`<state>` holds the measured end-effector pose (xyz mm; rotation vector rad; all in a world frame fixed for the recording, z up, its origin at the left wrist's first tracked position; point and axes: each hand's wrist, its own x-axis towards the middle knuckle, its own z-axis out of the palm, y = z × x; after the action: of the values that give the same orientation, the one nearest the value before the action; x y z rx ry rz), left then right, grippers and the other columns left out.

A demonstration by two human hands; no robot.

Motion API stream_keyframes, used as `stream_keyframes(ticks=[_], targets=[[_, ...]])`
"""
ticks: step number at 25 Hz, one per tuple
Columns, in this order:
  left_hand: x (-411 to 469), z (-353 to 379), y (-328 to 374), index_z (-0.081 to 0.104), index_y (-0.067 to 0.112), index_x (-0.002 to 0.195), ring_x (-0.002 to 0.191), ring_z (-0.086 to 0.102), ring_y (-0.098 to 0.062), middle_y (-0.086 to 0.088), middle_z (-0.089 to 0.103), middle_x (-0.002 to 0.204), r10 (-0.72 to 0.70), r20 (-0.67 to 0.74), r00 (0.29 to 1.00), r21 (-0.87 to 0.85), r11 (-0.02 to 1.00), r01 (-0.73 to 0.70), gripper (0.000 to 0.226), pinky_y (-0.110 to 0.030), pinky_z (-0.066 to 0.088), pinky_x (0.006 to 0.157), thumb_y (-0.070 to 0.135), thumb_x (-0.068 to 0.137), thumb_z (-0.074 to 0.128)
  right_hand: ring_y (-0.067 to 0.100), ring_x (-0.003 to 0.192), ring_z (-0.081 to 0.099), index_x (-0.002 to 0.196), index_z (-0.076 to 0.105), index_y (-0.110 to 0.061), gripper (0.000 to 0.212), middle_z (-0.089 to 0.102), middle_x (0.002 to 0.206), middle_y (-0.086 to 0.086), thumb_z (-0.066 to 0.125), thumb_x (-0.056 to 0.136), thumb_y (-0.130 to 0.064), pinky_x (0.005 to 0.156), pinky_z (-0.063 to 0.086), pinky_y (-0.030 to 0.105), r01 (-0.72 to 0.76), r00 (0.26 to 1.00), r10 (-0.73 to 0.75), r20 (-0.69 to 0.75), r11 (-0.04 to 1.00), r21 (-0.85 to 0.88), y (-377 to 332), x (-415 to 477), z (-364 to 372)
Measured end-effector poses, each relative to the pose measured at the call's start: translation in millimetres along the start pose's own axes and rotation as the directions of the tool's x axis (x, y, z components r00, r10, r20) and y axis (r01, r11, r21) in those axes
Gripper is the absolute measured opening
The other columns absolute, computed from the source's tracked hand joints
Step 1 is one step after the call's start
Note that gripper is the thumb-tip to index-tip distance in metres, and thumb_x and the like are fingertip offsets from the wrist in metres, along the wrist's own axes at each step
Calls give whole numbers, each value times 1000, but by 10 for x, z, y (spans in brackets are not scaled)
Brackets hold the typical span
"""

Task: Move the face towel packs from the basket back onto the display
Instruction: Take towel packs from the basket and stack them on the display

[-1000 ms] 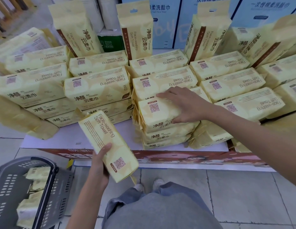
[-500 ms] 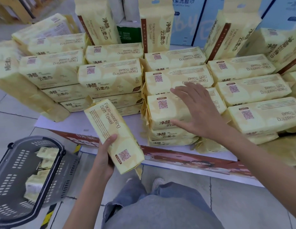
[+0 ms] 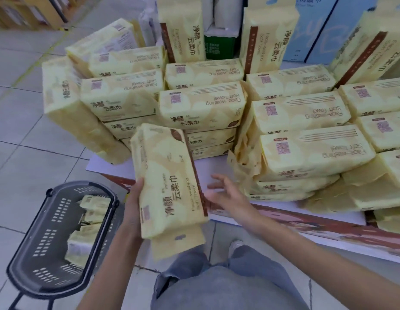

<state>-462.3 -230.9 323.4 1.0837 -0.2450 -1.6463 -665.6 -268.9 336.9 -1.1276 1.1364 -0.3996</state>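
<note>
My left hand [image 3: 133, 206] grips a yellow face towel pack [image 3: 167, 182] by its left edge, holding it upright in front of the display's near edge. Just to the right of that pack, my right hand [image 3: 228, 194] hovers with fingers spread, holding nothing. The display [image 3: 217, 168] is a low white platform stacked with many identical yellow packs [image 3: 310, 153], flat in front and standing at the back. A dark plastic basket [image 3: 36, 260] sits on the floor at lower left, with a few packs [image 3: 83, 242] lying inside.
A bare strip of white platform lies between the left stack [image 3: 201, 108] and the right stack. Blue cartons [image 3: 315, 30] and a green box [image 3: 219, 47] stand behind the display. Tiled floor [image 3: 27, 153] spreads out to the left. My legs and a shoe [image 3: 236, 246] are below.
My right hand left the top of the right stack and came down beside the held pack. My left hand turned the pack more upright and raised it. The view shifted left.
</note>
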Motion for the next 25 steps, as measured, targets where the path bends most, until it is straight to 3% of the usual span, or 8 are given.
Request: stream_keyframes(ticks=[2, 6, 12, 15, 18, 19, 22, 25], targets=[[45, -137, 255, 79, 17, 74, 66, 71, -26, -14, 74, 83, -71, 11, 997, 97, 993, 70, 46, -35, 57, 52, 55, 48, 76, 14, 121, 44, 143, 20, -28, 80, 35, 144, 0, 68, 80, -31, 90, 43, 24, 37, 998, -39, -44, 999, -24, -195, 246, 147], [191, -397, 732, 78, 11, 73, 63, 71, -28, -14, 74, 76, -323, 113, 939, 348, 899, 267, 69, -37, 57, 51, 45, 14, 92, 7, 136, 28, 146, 6, -39, 122, 22, 154, -6, 87, 57, -30, 111, 27, 31, 236, 971, -239, 6, 955, -182, -543, 675, 189], [426, -611, 1199, 76, 7, 89, 73, 71, -32, -18, 73, 87, -584, 110, 804, 601, 683, 414, 82, -42, 57, 68, 44, 18, 93, 19, 111, 62, 128, 43, -20, 85, 63, 122, 5, 84, 53, -22, 90, 54, 36, 146, 939, -72, 336, 969, -201, -596, 896, 239], [518, -758, 1256, 72, 2, 95, 70, 71, -34, -22, 73, 84, -499, 82, 863, 448, 792, 415, 90, -38, 58, 52, 55, 24, 88, 19, 109, 63, 123, 46, -23, 76, 65, 120, 7, 78, 56, -7, 88, 54, 31, 92, 976, -95, 198, 995, 26, -437, 853, 218], [543, -1015, 1267, 47, 8, 137, 118, 54, -42, -25, 54, 132, -417, 389, 822, 195, 909, 368, 93, -49, 47, 93, 65, 66, 66, 21, 107, 64, 122, 47, -21, 77, 65, 118, 8, 80, 55, -3, 85, 56, 32, 103, 995, -103, -7, 982, 159, -217, 812, 121], [545, -1064, 1219, 40, 14, 142, 124, 47, -42, -20, 50, 137, -389, 459, 799, 226, 920, 319, 89, -52, 42, 96, 63, 71, 63, 22, 105, 64, 116, 48, -24, 72, 65, 115, 6, 81, 58, 1, 83, 57, 31, 108, 993, -98, -69, 981, 162, -160, 794, 92], [598, -1009, 924, 47, 35, 127, 108, 59, -32, -2, 68, 112, -88, 146, 985, 637, 770, -26, 76, -34, 54, 74, 38, 56, 74, 8, 96, 61, 110, 44, -28, 66, 62, 105, -7, 78, 64, 5, 68, 54, 16, 84, 979, -65, -193, 992, 96, -38, 779, 47], [698, -863, 600, 45, 30, 128, 106, 61, -19, 6, 59, 116, 84, 166, 983, 756, 629, -181, 100, -25, 57, 72, 25, 39, 88, 8, 99, 59, 120, 41, -19, 76, 61, 112, -1, 83, 60, 1, 67, 52, 13, 42, 966, -35, -257, 999, 20, 137, 842, 24]])
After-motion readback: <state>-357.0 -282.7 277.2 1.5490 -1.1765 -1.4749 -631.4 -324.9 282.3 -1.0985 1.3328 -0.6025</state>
